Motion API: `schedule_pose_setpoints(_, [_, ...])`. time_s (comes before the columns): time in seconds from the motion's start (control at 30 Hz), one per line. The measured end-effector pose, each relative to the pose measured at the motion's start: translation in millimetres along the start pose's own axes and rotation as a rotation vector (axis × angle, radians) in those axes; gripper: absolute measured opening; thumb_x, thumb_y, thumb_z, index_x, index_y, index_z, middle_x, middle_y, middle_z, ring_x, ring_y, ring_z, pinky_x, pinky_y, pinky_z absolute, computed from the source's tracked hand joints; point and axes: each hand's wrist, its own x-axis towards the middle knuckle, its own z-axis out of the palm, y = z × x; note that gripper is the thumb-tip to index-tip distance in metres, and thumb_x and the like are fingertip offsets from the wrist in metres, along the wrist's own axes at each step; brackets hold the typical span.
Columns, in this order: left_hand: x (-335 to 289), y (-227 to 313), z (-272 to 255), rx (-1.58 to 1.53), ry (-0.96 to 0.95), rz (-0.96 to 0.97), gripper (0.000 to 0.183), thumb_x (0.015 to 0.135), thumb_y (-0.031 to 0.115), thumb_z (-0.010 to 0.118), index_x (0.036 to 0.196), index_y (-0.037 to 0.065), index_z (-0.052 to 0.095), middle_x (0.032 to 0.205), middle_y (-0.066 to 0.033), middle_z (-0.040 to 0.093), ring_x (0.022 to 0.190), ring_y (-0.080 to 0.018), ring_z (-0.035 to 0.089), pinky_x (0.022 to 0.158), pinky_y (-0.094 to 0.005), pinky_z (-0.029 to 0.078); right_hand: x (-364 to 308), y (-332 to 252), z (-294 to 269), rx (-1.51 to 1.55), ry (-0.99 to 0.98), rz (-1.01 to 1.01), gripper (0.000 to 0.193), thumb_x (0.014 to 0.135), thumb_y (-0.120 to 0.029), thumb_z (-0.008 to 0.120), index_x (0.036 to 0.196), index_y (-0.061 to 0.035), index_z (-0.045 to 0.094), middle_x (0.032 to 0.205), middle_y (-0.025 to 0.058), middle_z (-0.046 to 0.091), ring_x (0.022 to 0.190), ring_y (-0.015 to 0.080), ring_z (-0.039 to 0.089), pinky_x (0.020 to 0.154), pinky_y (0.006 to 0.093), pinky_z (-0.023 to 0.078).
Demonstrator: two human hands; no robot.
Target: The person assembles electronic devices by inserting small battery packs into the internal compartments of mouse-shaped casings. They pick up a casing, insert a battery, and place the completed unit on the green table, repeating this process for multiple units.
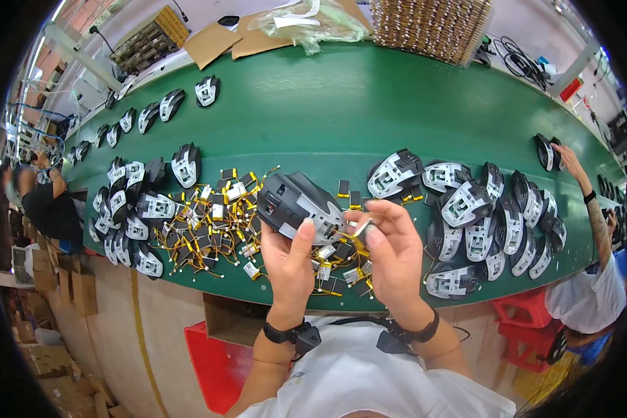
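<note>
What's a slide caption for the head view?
Left hand holding a black-and-silver mouse shell, right hand pinching a wired battery, over loose batteries on a green worktop.

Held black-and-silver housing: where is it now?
The housing is near the centre of the head view, in the left hand over the green table; most small wired packs lie to its left, with the right hand at its right.

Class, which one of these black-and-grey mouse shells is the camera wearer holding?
The shell in the wearer's left hand: it is held above the green worktop, while those clustered to either side rest on it.
</note>
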Motion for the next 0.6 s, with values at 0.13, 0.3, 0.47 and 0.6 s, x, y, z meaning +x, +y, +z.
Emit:
schedule_pose_setpoints(0.13, [-1.5, 4.3, 2.8, -0.058, 0.041, -0.035, 0.042, 0.09, 0.006, 0.065, 0.127, 0.002, 0.044, 0.115, -0.0078, 0.057, 0.102, -0.0148, 0.056, 0.094, -0.031, 0.044, 1.0, -6.8, 6.4, 0.065, -0.014, -0.001, 0.036, 0.089, 0.003, 0.055, 0.123, -0.0003, 0.045, 0.1, 0.008, 0.054, 0.096, 0.0235, 0.066, 0.08, 0.0348, 0.055])
schedule_pose_setpoints(0.3, [0.1, 9.1, 0.5, -0.111, 0.009, -0.08, 0.042, 0.09, 0.005, 0.065, 0.126, 0.002, 0.044, 0.116, -0.0078, 0.057, 0.104, -0.0144, 0.056, 0.095, -0.0314, 0.044, -4.3, -3.0, 7.6, -0.047, -0.047, 0.0, 0.043, 0.082, 0.013, 0.062, 0.121, 0.0014, 0.047, 0.102, 0.0092, 0.055, 0.089, 0.0214, 0.067, 0.067, 0.0253, 0.057])
schedule_pose_setpoints(0.47, [2.6, 5.2, -5.9, -0.068, 0.024, -0.038, 0.04, 0.092, 0.01, 0.064, 0.125, 0.002, 0.043, 0.115, -0.0098, 0.058, 0.104, -0.0179, 0.059, 0.091, -0.0346, 0.049, 0.7, 6.0, 2.4, -0.624, -0.175, -0.406, 0.028, 0.077, 0.007, 0.073, 0.102, 0.0024, 0.061, 0.111, 0.0184, 0.067, 0.092, 0.0215, 0.068, 0.075, 0.0277, 0.056])
schedule_pose_setpoints(0.6, [3.1, 6.4, -7.7, -0.095, 0.034, -0.027, 0.04, 0.091, 0.009, 0.064, 0.125, 0.002, 0.044, 0.115, -0.0095, 0.058, 0.103, -0.0176, 0.059, 0.091, -0.0347, 0.049, 5.8, 0.3, 4.9, -0.976, -0.229, -0.64, 0.026, 0.074, 0.003, 0.076, 0.098, 0.0, 0.066, 0.102, 0.0142, 0.071, 0.087, 0.0261, 0.069, 0.071, 0.0306, 0.055])
